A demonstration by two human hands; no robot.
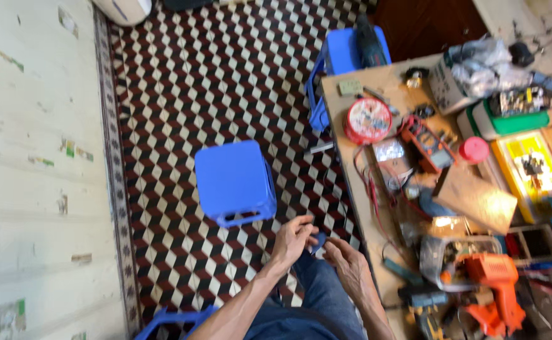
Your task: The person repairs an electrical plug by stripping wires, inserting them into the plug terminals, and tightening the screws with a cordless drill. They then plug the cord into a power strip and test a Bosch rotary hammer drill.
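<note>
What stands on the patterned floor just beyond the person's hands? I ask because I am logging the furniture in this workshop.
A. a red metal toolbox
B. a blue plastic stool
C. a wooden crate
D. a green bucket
B: a blue plastic stool stands on the chequered tile floor, just past the left hand and right hand, which meet over a small dark item above the knee.

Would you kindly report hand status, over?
Left hand and right hand pinch a small dark item over the knee. Blue stool ahead. Cluttered workbench right.
</note>
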